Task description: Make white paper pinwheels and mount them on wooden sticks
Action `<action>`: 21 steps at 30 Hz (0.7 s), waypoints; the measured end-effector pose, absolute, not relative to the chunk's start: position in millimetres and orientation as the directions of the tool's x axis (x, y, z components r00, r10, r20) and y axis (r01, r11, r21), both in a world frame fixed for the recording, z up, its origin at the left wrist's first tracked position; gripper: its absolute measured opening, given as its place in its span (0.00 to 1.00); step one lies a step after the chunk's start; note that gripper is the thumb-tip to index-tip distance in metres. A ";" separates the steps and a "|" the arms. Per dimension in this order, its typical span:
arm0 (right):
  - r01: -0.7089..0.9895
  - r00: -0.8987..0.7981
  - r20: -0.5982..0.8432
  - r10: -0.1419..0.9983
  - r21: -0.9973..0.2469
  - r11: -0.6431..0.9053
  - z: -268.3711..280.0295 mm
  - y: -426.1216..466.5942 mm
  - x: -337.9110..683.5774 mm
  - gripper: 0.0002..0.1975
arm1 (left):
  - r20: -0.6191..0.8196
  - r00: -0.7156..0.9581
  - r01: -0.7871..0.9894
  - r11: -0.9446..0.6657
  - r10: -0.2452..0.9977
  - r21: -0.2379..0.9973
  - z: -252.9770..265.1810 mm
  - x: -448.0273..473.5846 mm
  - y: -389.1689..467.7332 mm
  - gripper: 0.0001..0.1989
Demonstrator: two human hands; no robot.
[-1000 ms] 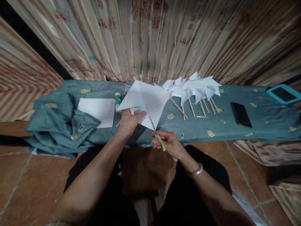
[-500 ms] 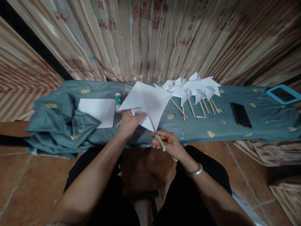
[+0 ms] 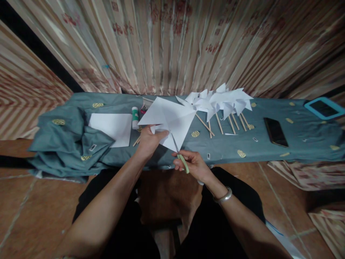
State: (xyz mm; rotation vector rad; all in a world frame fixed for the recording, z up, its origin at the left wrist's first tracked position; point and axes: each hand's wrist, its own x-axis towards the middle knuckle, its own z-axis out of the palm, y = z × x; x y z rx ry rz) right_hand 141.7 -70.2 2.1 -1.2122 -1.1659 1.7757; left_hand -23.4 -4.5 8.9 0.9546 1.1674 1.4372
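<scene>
A square sheet of white paper (image 3: 175, 117) is pinched at its near left side by my left hand (image 3: 149, 140), the thumb lying on top. A slit runs into the sheet beside that thumb. My right hand (image 3: 192, 163) is closed round the green handles of a pair of scissors (image 3: 183, 162). Their blades lie against the paper's near corner and point up toward my left thumb. Just left of the sheet stands a green and white glue stick (image 3: 135, 118).
White paper pinwheels (image 3: 223, 100) on wooden sticks (image 3: 219, 123) lie at the back right. A phone (image 3: 275, 132) and a blue-framed device (image 3: 325, 108) rest farther right. More white paper (image 3: 118, 129) lies left, partly under the bunched green cloth (image 3: 70, 136).
The far corner of the held sheet has dipped slightly. Both hands and the scissors stay almost where they were.
</scene>
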 end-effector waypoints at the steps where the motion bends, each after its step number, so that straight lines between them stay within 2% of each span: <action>1: -0.048 -0.335 -0.330 0.882 -0.929 -0.366 2.3 -70.2 141.7 0.21 | -0.015 -0.180 -0.213 -0.024 0.983 0.977 9.2 -23.2 -4.9 0.15; 21: -0.014 -0.348 -0.288 0.892 -0.950 -0.312 3.2 -69.7 142.1 0.22 | -0.020 -0.155 -0.185 -0.009 0.988 0.983 9.8 -19.6 -8.8 0.14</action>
